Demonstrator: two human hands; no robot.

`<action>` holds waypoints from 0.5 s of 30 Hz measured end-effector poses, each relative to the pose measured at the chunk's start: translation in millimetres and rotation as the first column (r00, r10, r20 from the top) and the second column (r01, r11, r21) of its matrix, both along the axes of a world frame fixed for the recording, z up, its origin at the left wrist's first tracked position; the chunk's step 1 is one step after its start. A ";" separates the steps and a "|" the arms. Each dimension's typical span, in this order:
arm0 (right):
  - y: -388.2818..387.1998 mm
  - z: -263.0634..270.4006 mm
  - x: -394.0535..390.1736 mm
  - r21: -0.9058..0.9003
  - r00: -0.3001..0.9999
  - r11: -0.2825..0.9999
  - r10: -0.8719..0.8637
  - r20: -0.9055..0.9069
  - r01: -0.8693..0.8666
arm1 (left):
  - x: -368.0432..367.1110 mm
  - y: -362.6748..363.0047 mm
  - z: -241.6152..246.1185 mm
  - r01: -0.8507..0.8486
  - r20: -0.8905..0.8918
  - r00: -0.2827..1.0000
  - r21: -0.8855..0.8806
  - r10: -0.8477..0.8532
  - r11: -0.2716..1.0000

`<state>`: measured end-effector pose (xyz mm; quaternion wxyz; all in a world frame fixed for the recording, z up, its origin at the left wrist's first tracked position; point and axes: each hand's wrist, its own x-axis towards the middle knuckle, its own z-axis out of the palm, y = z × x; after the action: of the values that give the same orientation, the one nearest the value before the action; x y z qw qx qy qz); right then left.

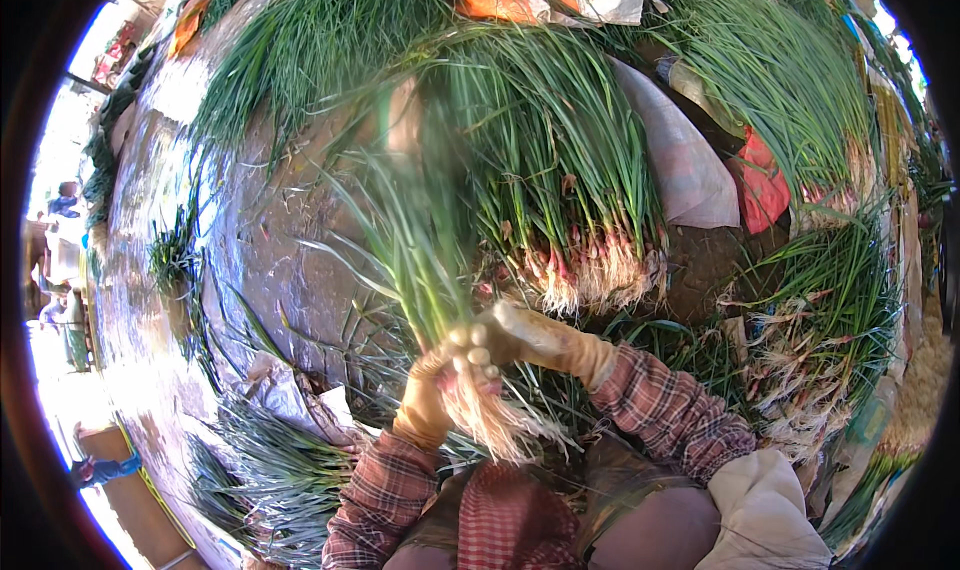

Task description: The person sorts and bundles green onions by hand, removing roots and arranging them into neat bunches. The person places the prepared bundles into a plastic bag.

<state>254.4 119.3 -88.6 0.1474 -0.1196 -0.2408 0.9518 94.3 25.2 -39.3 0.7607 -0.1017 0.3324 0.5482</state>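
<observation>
A bunch of green onions (427,277) stands up in front of me, leaves pointing away and pale roots (495,420) hanging toward my lap. My left hand (431,393), in a yellowish work glove, is closed around it just above the roots. From the right, my right hand (544,341), gloved too, meets the bunch beside the left fingertips. Motion blurs it and its inner fingers are hidden, so I cannot tell whether it grips. Just beyond lies a wide pile of green onions (562,172), its reddish bulbs and roots toward me.
More green onions lie at the far left (322,52), far right (765,67), near right (817,337) and near left (277,465). A whitish woven sheet (682,157) and a red plastic piece (761,183) lie right of the middle pile. Wet ground (300,202) shows at left. People appear at the left rim.
</observation>
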 end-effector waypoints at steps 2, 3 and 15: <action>-0.9 2.8 -19.0 0.227 0.927 0.966 0.034 0.374 -0.127 | 5.1 -6.7 -0.4 0.023 0.074 0.997 -0.001 -0.023 1.000; -4.9 2.5 -26.3 0.288 0.904 0.957 -0.091 0.417 -0.036 | 7.5 -9.5 -0.2 0.028 0.121 0.992 -0.013 -0.027 1.000; -28.9 -2.3 -40.1 0.549 0.703 0.831 -0.444 0.555 0.092 | 2.0 -22.8 -2.5 -0.078 0.205 0.976 0.002 0.076 0.997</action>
<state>214.3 90.4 -90.9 0.2189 -0.4436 -0.4847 0.7214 96.3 2.4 -41.8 0.7696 -0.1665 0.2452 0.5656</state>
